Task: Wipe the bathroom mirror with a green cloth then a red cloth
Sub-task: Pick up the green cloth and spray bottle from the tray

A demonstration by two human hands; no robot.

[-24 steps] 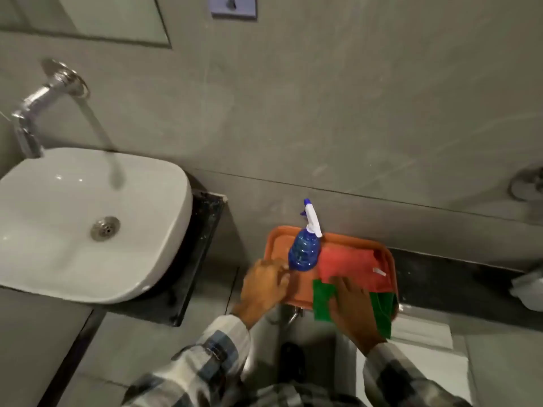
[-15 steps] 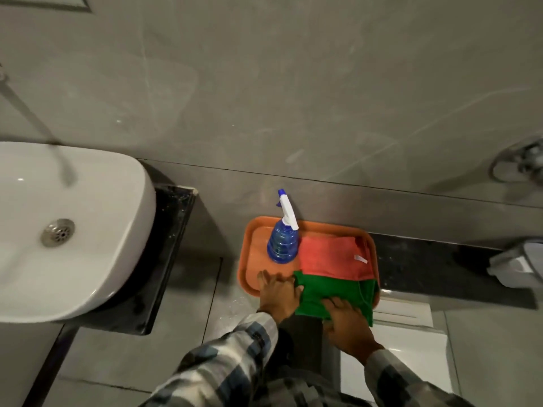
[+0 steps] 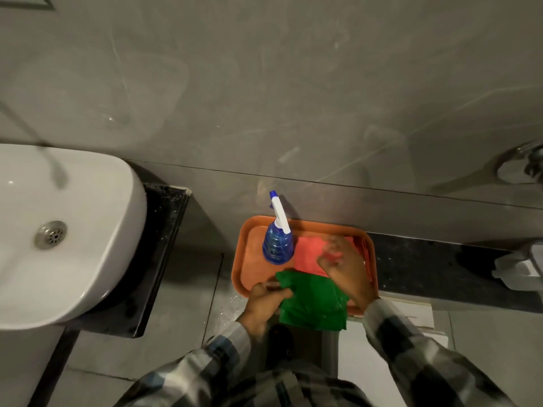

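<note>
Over the tray (image 3: 238, 261), the left hand (image 3: 264, 301) pinches the green cloth (image 3: 311, 301); the right hand (image 3: 346, 268) hovers, fingers spread. No wiping has begun.

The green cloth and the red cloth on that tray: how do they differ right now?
The green cloth is gripped at its edge by the left hand and hangs over the orange tray's near rim; the red cloth lies flat inside it. The right hand is over the red cloth, blurred. Both sit beside the blue spray bottle.

Head view, steeply downward over tray (image 3: 238, 259).
</note>
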